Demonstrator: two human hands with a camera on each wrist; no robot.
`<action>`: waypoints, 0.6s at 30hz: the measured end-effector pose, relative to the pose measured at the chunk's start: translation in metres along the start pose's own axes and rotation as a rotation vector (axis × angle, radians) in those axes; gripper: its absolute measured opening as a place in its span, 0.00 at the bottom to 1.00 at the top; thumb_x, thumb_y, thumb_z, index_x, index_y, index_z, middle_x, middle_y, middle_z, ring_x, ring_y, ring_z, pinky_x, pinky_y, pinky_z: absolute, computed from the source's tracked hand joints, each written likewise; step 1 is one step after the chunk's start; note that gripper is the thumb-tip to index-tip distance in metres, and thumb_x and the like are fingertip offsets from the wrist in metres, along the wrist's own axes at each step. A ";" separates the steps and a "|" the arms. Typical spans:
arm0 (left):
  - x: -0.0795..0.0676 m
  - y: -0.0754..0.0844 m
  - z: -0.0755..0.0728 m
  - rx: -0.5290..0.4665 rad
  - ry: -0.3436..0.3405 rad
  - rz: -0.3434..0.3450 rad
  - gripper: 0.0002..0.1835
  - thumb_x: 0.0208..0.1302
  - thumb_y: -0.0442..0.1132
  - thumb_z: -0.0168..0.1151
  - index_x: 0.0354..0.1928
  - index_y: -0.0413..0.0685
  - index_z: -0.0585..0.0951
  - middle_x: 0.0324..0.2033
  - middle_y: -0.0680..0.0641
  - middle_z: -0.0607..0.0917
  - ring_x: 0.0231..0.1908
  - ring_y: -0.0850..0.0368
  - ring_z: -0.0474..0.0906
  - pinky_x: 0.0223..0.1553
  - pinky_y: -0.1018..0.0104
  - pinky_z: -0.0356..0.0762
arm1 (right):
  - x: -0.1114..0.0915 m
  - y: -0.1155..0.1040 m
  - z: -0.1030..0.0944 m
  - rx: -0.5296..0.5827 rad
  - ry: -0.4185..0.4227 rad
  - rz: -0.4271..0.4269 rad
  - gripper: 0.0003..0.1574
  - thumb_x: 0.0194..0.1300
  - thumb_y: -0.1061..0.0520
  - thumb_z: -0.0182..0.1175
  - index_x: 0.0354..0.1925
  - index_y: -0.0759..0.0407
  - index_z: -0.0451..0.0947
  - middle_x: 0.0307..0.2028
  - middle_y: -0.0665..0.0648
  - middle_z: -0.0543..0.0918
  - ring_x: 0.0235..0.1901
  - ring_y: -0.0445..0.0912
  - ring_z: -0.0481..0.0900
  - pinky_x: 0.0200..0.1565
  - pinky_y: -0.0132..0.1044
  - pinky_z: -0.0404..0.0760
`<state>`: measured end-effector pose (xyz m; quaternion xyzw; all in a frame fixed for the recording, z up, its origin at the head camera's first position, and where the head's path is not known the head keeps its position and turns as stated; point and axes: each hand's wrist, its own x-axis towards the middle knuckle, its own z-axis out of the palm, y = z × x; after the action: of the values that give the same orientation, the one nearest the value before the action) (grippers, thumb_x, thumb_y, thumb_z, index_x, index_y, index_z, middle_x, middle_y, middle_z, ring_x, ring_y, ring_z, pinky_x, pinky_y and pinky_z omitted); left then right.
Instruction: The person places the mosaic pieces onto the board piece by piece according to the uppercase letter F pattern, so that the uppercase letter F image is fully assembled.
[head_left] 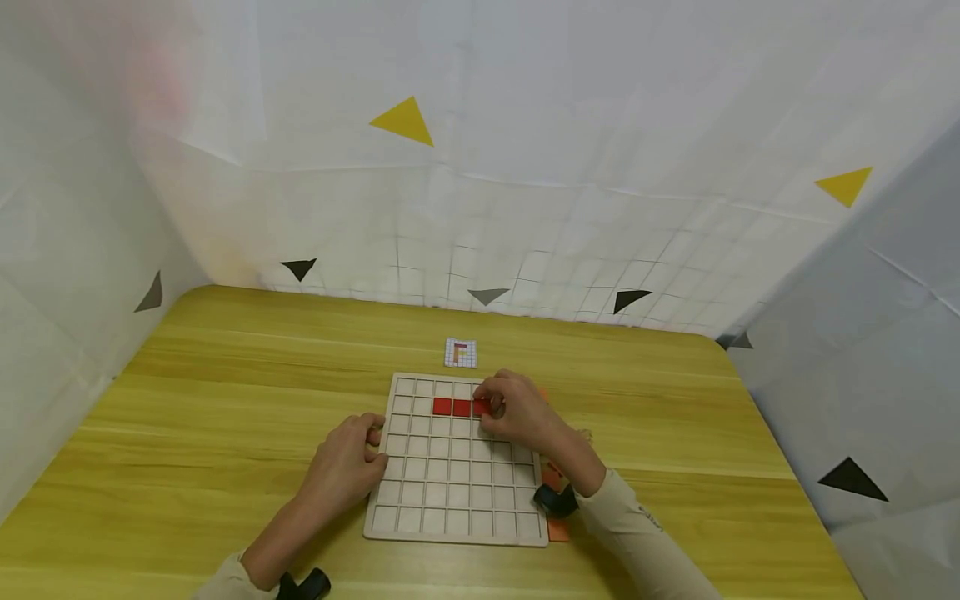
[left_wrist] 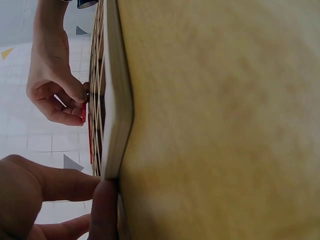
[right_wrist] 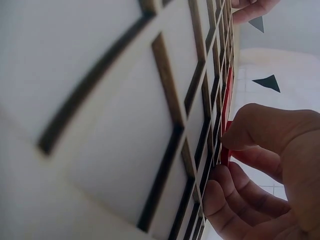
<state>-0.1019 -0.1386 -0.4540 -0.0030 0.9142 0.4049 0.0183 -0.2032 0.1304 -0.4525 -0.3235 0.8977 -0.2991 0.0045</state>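
Note:
A pale wooden grid board (head_left: 450,498) lies on the table, its square cells framed by thin raised strips. Two red square tiles (head_left: 452,407) sit side by side in its second row from the far edge. My right hand (head_left: 517,408) pinches a third red tile (right_wrist: 226,156) between thumb and fingers, at the cell just right of those two. In the left wrist view that tile (left_wrist: 84,113) stands tilted at the board's surface. My left hand (head_left: 347,462) grips the board's left edge, thumb and fingertips against its rim (left_wrist: 117,145).
A small card (head_left: 461,353) with a coloured grid pattern lies beyond the board. Orange pieces (head_left: 557,530) show along the board's right side, partly hidden by the right arm. White sheets with yellow and dark triangles surround the wooden table (head_left: 675,408).

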 end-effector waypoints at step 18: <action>0.000 -0.001 0.001 0.014 0.011 0.019 0.22 0.55 0.28 0.68 0.54 0.33 0.79 0.35 0.48 0.77 0.32 0.58 0.76 0.34 0.60 0.75 | 0.000 0.001 0.001 -0.007 -0.017 0.023 0.16 0.53 0.64 0.71 0.43 0.58 0.85 0.34 0.52 0.78 0.32 0.41 0.74 0.34 0.35 0.77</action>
<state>-0.1018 -0.1384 -0.4559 0.0035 0.9171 0.3984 0.0094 -0.2041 0.1305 -0.4541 -0.3159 0.9022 -0.2933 0.0147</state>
